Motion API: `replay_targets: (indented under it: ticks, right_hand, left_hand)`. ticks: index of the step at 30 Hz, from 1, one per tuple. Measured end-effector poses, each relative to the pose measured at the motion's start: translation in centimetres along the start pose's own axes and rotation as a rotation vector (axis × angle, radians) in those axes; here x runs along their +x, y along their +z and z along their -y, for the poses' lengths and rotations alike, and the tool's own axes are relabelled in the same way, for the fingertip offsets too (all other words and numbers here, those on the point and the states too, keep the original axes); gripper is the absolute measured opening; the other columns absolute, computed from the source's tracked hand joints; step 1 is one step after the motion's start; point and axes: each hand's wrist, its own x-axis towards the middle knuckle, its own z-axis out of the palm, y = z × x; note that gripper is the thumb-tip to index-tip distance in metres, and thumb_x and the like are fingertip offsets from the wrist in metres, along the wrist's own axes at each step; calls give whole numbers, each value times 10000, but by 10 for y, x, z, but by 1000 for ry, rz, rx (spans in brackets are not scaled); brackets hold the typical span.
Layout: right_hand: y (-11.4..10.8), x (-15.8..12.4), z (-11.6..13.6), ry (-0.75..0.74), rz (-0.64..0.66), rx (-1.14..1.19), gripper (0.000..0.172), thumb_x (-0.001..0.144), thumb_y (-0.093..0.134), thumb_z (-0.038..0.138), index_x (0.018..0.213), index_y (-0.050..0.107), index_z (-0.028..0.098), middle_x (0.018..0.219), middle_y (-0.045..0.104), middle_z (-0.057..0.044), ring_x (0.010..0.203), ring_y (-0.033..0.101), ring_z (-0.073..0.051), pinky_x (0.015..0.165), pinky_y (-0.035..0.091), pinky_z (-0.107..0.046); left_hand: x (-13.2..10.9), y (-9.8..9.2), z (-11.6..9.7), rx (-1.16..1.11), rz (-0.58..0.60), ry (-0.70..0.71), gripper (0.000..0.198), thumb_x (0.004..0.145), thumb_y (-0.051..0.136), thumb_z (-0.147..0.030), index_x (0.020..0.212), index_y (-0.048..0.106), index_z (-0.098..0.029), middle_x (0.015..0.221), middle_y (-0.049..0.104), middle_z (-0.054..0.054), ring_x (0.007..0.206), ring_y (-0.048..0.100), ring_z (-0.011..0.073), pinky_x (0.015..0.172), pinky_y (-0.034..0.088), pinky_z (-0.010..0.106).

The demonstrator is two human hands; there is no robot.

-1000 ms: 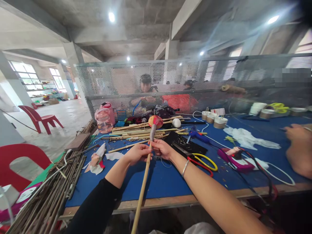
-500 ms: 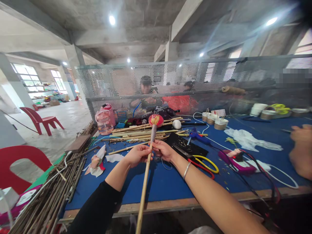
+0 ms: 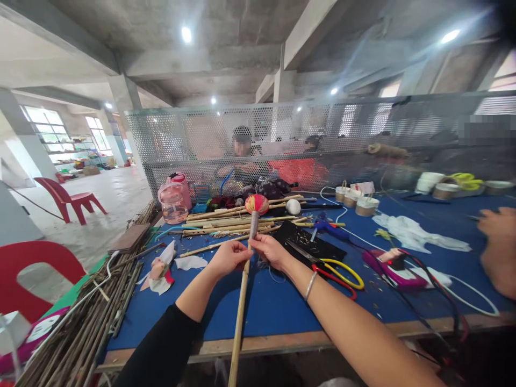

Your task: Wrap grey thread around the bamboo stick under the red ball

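Both hands grip one bamboo stick [image 3: 241,301] over the blue table [image 3: 274,306]. The left hand [image 3: 229,257] and right hand [image 3: 271,250] have fingers clamped around its shaft, just below the red-and-yellow padded head [image 3: 257,203].

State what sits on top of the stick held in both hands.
A round red and yellow ball caps the stick, just above a grey wrap. How the ball is fastened is hidden under that wrap.
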Motion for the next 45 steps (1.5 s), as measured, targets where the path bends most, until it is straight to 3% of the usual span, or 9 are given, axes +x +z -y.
replay_targets:
  ticks: [9, 17, 22, 26, 28, 32, 36, 41, 45]
  right_hand:
    - [2, 6, -5, -23, -77, -36, 413, 584, 723, 483, 681, 518, 137, 494, 420, 65, 424, 310, -46, 414, 178, -211]
    - [1, 2, 0, 94, -14, -6, 414, 615, 690, 512, 688, 470, 169, 418, 283, 120, 341, 169, -25, 367, 54, -214]
    - [2, 4, -3, 26, -75, -16, 421, 582, 718, 498, 682, 498, 153, 425, 333, 105, 365, 218, -30, 378, 100, -210]
    - [3, 5, -6, -35, -89, -4, 425, 562, 741, 476, 703, 541, 128, 497, 454, 59, 418, 318, -40, 404, 183, -202]
    - [3, 4, -2, -13, -78, 7, 415, 577, 736, 474, 714, 543, 132, 482, 445, 66, 396, 305, -36, 392, 167, -201]
    - [2, -1, 8, 80, 11, 71, 418, 609, 714, 488, 792, 553, 148, 391, 280, 126, 325, 151, -23, 365, 55, -209]
    - [3, -2, 9, 70, 22, 83, 409, 603, 720, 467, 788, 554, 142, 452, 426, 83, 323, 188, -15, 363, 52, -214]
    - [2, 4, -2, 9, -70, 21, 363, 618, 713, 448, 679, 521, 145, 451, 389, 79, 370, 237, -32, 394, 117, -218]
    - [-2, 8, -5, -40, -109, -10, 362, 624, 701, 458, 646, 507, 153, 464, 359, 78, 405, 244, -46, 412, 131, -223]
  left_hand:
    - [2, 0, 4, 95, -20, 2, 427, 552, 720, -513, 647, 486, -168, 422, 494, -58, 352, 391, 59, 391, 294, 201]
    - [0, 1, 0, 34, -20, -7, 438, 525, 740, -494, 646, 468, -173, 415, 477, -66, 367, 388, 59, 399, 271, 196]
    - [-1, 4, 0, 54, -32, -32, 426, 556, 720, -505, 642, 476, -166, 438, 487, -60, 382, 417, 65, 419, 323, 204]
    - [0, 5, 1, 65, -56, -17, 417, 581, 708, -509, 661, 485, -165, 433, 487, -59, 367, 402, 65, 398, 291, 199]
    - [0, 3, 1, 44, -65, -5, 422, 570, 721, -505, 661, 492, -162, 438, 487, -60, 368, 394, 59, 397, 269, 194]
    - [-1, -1, 0, -133, 73, -31, 443, 583, 720, -516, 747, 570, -133, 617, 608, 4, 476, 518, 79, 482, 362, 201]
    - [0, -1, 2, -227, 169, -118, 461, 601, 716, -509, 823, 569, -133, 749, 646, 55, 555, 584, 108, 532, 406, 221]
    - [3, 4, 10, 97, -9, 1, 439, 668, 609, -582, 712, 501, -159, 498, 515, -34, 390, 423, 76, 427, 292, 209]
    - [4, 3, 11, 289, -92, 104, 380, 664, 631, -524, 681, 512, -164, 494, 470, -52, 438, 391, 78, 450, 274, 213]
